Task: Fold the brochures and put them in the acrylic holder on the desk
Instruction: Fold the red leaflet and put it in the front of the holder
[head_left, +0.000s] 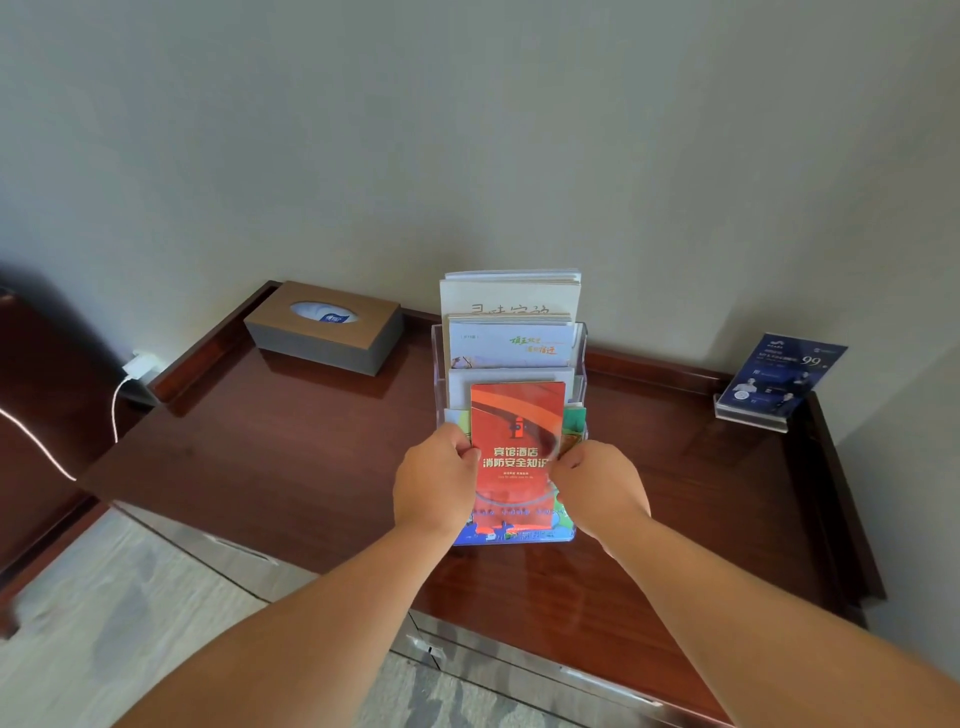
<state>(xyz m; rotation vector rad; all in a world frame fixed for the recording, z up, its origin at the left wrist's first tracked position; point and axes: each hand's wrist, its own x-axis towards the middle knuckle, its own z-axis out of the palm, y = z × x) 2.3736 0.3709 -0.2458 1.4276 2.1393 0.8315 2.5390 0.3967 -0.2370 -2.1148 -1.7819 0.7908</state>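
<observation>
Toward twelve o'clock on the one desk (311, 467), one holder (581, 364) is standing with three rows of booklets (511, 343) behind; one red brochure (517, 431) is sitting partly in its front pocket, left hand (434, 480) pinching the nine o'clock edge, right hand (597, 486) the three; both should be lowering evenly.

Person shows only as 2 arms w/ hands. Left hand (435, 480) & right hand (600, 488) are both bare and seen from the back, w/ rounded knuckles. Fingertips are mostly hidden, nails too small to judge. Left forearm (311, 613) & right forearm (753, 597) are bare from wrist to the btm frame edge, uncovered the whole visible length. Both look broader toward that edge (wide-angle lens).
</observation>
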